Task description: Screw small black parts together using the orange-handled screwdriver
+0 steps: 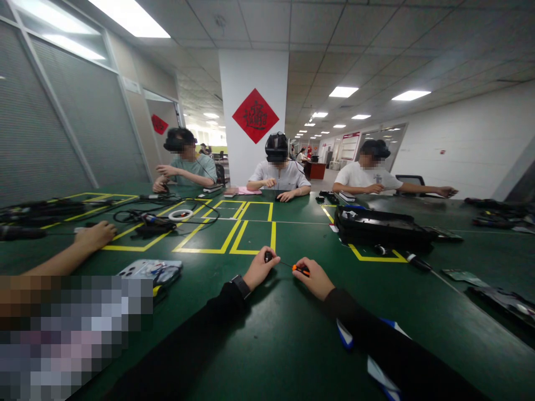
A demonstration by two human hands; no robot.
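Over the green table (259, 345), my left hand (259, 268) is closed on a small dark object (268, 257), too small to name. To its right, my right hand (315, 277) grips an orange and black screwdriver (301, 270). A thin shaft runs from its handle toward the fingers of my left hand. Whether the tip touches the dark object cannot be made out. A dark watch is on my left wrist, and both sleeves are black.
A black case (384, 228) lies at the right, near a cable (443, 278). White-blue scraps (345, 334) lie by my right sleeve. Coiled cables (142, 217) and a phone-like item (152, 270) are at left, beside another person's arm (62, 250). Three people sit opposite.
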